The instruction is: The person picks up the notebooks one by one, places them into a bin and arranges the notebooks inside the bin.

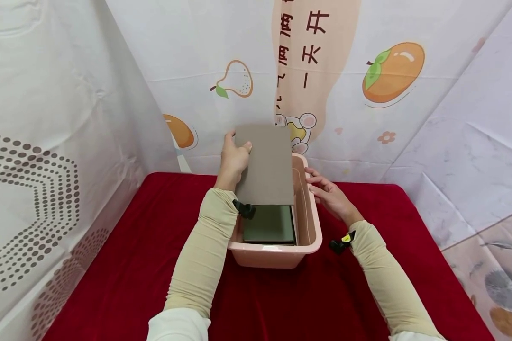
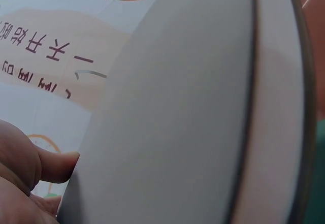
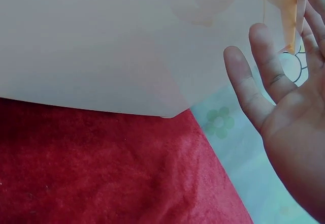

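My left hand (image 1: 233,162) grips a grey hardcover book (image 1: 269,166) by its left side, thumb on the front cover. The book is tilted up above a pink plastic basin (image 1: 269,248). The left wrist view shows its pale page edges (image 2: 277,102) between dark cover edges. Inside the basin lies a dark green book (image 1: 269,223), partly hidden under the grey one. My right hand (image 1: 330,194) is at the basin's right rim, its fingers spread and fairly straight along the outer wall (image 3: 117,56). Whether each fingertip touches the wall I cannot tell.
The basin stands on a table covered with a red cloth (image 1: 153,265). Behind it hangs a white curtain (image 1: 187,38) with fruit prints and writing. More printed curtains hang at the left and right. A dark strap device (image 1: 244,209) sits on the left wrist.
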